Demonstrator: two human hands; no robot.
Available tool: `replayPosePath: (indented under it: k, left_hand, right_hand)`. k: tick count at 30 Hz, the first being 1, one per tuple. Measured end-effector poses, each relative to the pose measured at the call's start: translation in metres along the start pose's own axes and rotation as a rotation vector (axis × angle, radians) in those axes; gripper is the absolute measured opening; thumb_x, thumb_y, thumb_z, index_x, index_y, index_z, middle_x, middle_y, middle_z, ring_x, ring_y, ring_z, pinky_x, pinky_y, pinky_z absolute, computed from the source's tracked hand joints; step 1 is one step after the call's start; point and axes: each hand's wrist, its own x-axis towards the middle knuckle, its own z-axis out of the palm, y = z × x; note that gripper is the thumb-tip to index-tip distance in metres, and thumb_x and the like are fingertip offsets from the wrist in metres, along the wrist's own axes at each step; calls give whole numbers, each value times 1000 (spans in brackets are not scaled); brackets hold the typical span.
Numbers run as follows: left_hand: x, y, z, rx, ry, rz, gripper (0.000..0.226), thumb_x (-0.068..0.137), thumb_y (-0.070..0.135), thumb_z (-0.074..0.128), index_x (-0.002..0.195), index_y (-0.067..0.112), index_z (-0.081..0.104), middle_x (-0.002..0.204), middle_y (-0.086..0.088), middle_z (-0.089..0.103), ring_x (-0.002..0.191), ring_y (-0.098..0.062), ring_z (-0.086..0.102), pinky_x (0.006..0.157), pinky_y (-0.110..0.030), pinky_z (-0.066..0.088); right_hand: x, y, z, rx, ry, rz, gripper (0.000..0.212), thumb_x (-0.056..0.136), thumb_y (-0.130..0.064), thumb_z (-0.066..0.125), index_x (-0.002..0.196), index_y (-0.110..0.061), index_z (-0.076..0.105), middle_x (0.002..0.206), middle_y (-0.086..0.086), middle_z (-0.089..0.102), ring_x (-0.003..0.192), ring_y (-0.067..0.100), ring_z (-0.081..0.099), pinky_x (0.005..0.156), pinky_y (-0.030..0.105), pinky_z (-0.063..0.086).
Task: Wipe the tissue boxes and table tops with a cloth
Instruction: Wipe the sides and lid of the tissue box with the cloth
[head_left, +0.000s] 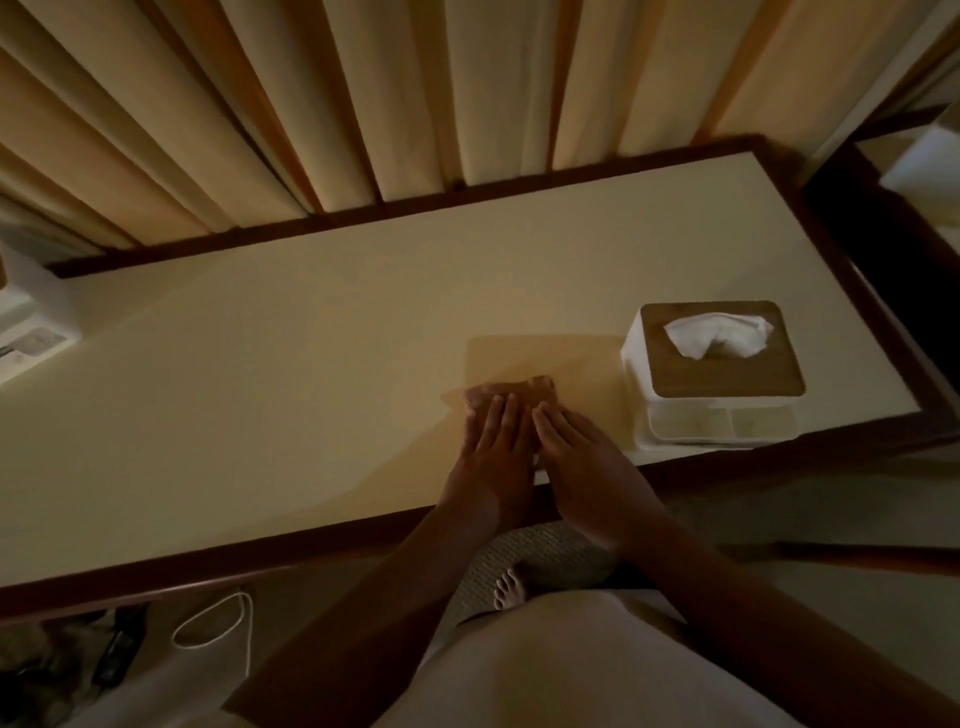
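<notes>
Dim, warm light falls on a long cream table (260, 374) with a dark wooden rim, set against pleated beige curtains (363, 93). At the far left edge a white object (31, 322) sits partly out of view; what it is cannot be told. Below the table's near rim on the left, a loop of white cord (213, 623) lies on the floor. Toward the middle right, the left hand (493, 441) and the right hand (576, 452) lie flat side by side, fingers straight and together, palms down, pressing a small brownish cloth (514, 392) against the table; the cloth shows just beyond the fingertips, blurred. Neither hand is closed around anything. Below them a bare foot (509, 587) stands on a woven mat (545, 551). Just right of the hands, near but apart from them, stands a white tissue box (727, 410) with a wooden lid and a tissue (719, 335) poking up. At the far right, another white object (924, 176) rests on a neighbouring surface.
</notes>
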Motion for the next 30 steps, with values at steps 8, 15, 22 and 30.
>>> replayPosePath:
  k: [8,15,22,30]
  left_hand:
    - [33,47,-55,-463,333,43,50,109,31,45,157,17,43,163,-6,40,154,-24,29,125,-43,20]
    - [84,111,-97,-569,474,80,47,102,46,54,145,27,58,145,-2,54,133,-27,51,105,-48,50]
    - [89,122,-83,-648,464,28,47,111,40,45,156,28,42,165,-3,34,146,-23,44,112,-45,47]
    - [79,114,-70,-754,499,-158,57,110,49,32,160,23,33,165,-2,36,151,-20,36,119,-41,38]
  right_hand:
    - [-32,34,-58,81,500,196,29,103,-23,55,123,-7,69,124,10,70,116,27,62,100,39,43]
    - [-45,107,-102,-2,515,553,37,99,-40,59,128,-18,64,141,8,59,129,35,49,99,50,40]
    - [-41,141,-103,77,310,524,46,103,-44,52,147,-32,47,160,4,41,149,37,33,116,65,34]
    - [-45,145,-97,133,318,438,49,108,-44,49,154,-28,42,168,6,28,154,36,25,119,64,33]
